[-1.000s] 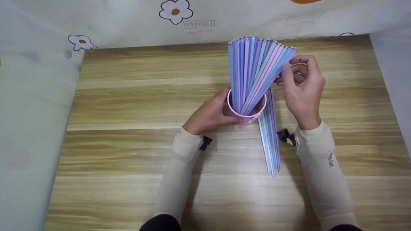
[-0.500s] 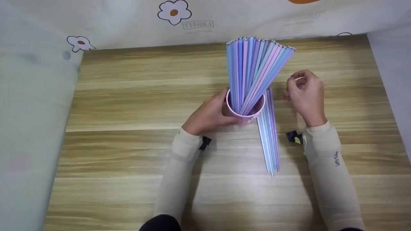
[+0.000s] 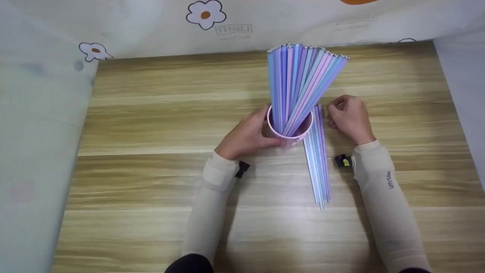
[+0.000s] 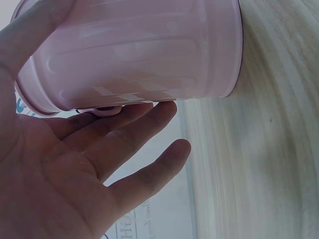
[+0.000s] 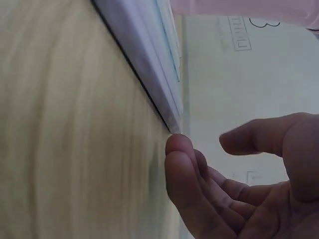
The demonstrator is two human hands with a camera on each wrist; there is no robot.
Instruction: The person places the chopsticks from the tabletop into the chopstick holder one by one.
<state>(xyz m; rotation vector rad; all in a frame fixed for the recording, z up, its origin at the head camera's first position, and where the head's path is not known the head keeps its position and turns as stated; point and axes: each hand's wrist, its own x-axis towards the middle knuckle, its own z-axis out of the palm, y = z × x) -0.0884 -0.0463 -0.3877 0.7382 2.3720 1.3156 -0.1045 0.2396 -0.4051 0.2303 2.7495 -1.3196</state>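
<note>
My left hand [image 3: 244, 132] grips a pink cup [image 4: 129, 50] standing on the table, thumb on the near side and fingers along the far side. A fan of pastel pencils [image 3: 301, 81] with sparkly silvery tops leans out of the cup. Several more pencils [image 3: 318, 167] lie flat just right of the cup, in blue, teal and purple. My right hand [image 3: 350, 117] is low beside their far ends. In the right wrist view, its loosely bent fingertips [image 5: 179, 144] are right at the end of a purple pencil [image 5: 149, 55], with the thumb apart.
The wood-grain table [image 3: 151, 182] spreads out around the cup. Behind it hangs a pale cloth [image 3: 151, 22] printed with flowers. A small black wrist camera [image 3: 242, 169] sticks out from the left sleeve, another from the right.
My right hand has come away from the pencils in the cup, first to the right, then toward me and left to the loose pencils. The left hand and cup stay put.
</note>
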